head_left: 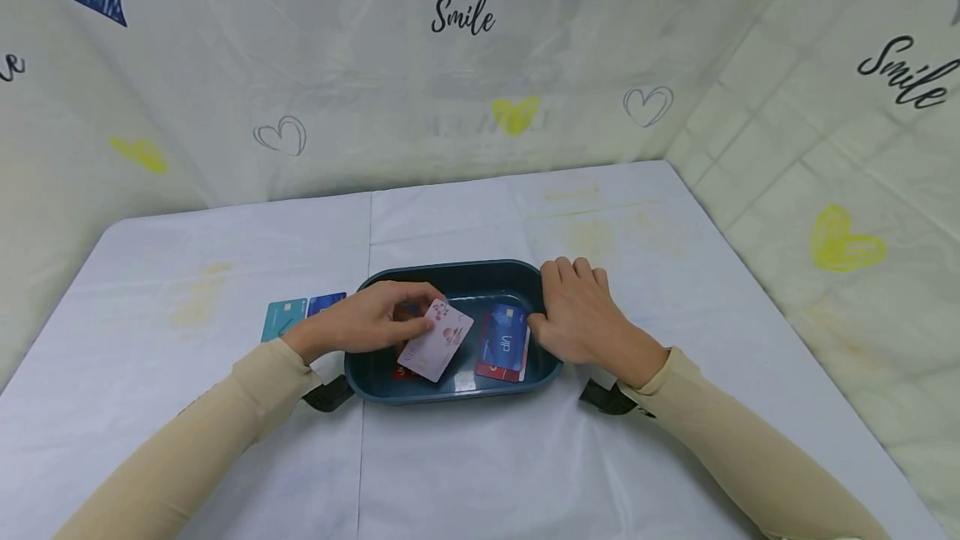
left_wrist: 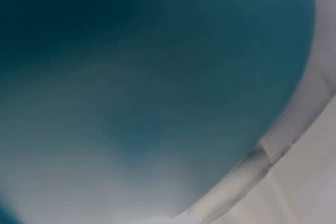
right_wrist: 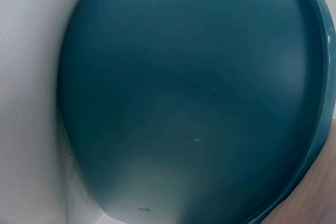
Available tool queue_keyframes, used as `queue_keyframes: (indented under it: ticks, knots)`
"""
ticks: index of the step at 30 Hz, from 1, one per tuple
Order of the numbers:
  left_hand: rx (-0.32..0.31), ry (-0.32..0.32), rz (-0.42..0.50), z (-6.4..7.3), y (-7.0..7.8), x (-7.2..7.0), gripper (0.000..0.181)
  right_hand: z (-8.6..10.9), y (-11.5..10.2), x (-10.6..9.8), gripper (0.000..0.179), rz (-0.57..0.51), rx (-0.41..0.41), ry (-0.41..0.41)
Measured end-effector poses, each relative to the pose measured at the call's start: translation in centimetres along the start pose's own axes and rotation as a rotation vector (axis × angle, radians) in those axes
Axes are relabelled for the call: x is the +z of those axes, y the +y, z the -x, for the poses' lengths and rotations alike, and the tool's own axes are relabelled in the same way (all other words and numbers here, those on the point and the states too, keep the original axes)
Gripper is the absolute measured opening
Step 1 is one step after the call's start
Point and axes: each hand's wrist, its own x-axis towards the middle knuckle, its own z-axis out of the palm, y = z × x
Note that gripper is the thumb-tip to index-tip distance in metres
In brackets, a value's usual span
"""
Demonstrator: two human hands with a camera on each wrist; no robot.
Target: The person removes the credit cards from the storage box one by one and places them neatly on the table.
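My left hand (head_left: 367, 319) pinches a pale pink card (head_left: 437, 342) between thumb and fingers, over the left half of a dark teal tray (head_left: 457, 395). Partly hidden beneath that card is a red card (head_left: 403, 371). In the right half of the tray lies a blue VIP card (head_left: 504, 340), overlapping another red card (head_left: 497, 372). At the tray's right end my right hand (head_left: 581, 319) grips the rim, thumb toward the inside. The left wrist view is mostly blurred teal; the right wrist view shows the tray's outer wall (right_wrist: 189, 93) up close, with skin at its rim.
Left of the tray, a teal card (head_left: 284, 318) and a blue card (head_left: 326, 302) lie on the white-covered table (head_left: 465, 473), partly behind my left hand. Dark wrist straps (head_left: 328, 395) hang by both cuffs. A heart-printed cloth (head_left: 360, 82) rises behind the table.
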Motion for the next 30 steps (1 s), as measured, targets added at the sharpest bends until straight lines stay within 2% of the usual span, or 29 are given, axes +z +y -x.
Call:
queue_keyframes:
  ticks: [13, 21, 30]
  knots:
    - [-0.007, 0.003, -0.019, -0.07, -0.03, -0.04, 0.028, 0.03, 0.04, 0.0, 0.032, -0.007, -0.002, 0.01]
    - [-0.023, 0.006, -0.051, -0.07, -0.06, 0.11, 0.03, 0.06, 0.04, 0.07, 0.031, -0.011, -0.002, 0.013]
    - [0.005, 0.012, -0.057, -0.12, -0.11, 0.2, 0.038, 0.05, 0.07, 0.14, 0.031, -0.007, -0.001, 0.017]
